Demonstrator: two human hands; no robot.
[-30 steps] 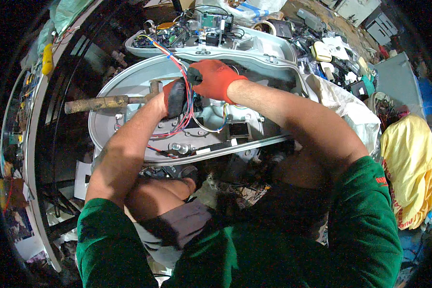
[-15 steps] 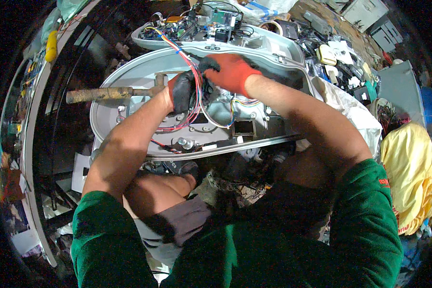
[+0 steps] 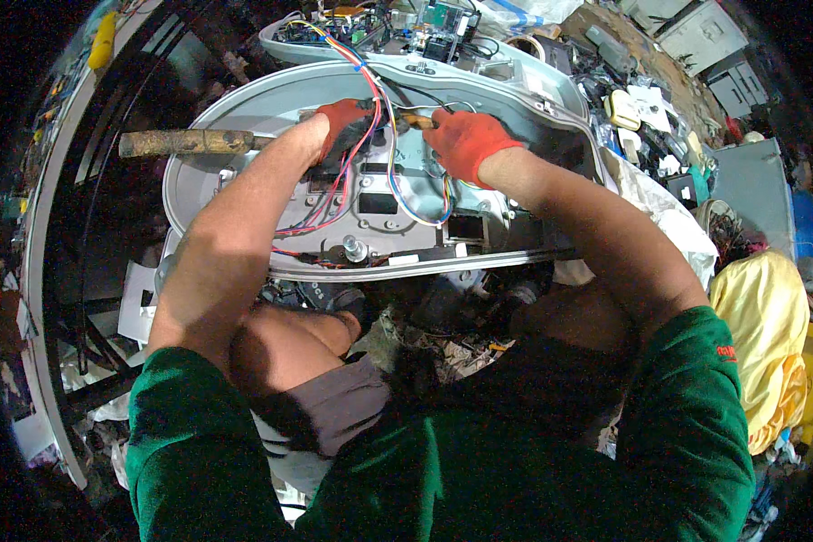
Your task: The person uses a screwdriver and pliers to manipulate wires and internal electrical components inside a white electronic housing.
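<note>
Several wires, left hand partly behind

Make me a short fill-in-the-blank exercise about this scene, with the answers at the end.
1. The left hand and the right hand each wear a red-and-black ____.
2. A bundle of multicolored ____ hangs into the gray casing.
3. The wooden handle sticks out past the casing's ____ edge.
4. The sleeves are colored ____.
Answers: glove; wires; left; green.
</note>
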